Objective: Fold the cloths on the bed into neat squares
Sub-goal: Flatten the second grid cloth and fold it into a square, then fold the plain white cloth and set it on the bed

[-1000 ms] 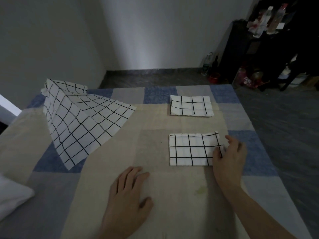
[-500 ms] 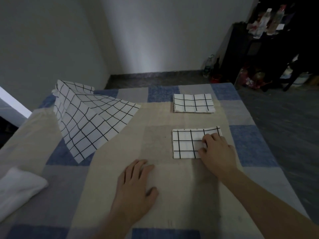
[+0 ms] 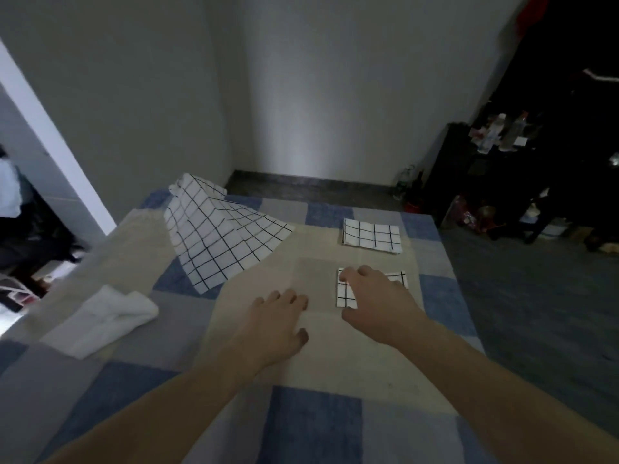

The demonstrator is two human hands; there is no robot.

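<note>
From the head camera I look down on a bed covered in a patchwork of blue, grey and beige squares; the beige panel runs up the middle under both my hands. My left hand lies flat on that panel, fingers straight and a little spread, holding nothing. My right hand sits just beside it at about 2 o'clock, fingers loosely bent and spread over the near cloth, a folded white check piece mostly hidden beneath the palm; I cannot tell whether the fingertips pinch it or only rest on it. A second folded cloth lies flat at 12 o'clock from that one, apart from it, near the bed's far edge. At 10 o'clock an unfolded cloth stands peaked like a tent. At 9 o'clock, near the left edge, lies a plain white towel, loosely rolled. Beyond the bed, pale walls meet in a corner above a dark floor. At 2 o'clock stands a dark cabinet with bottles on top, dim and blurred.
</note>
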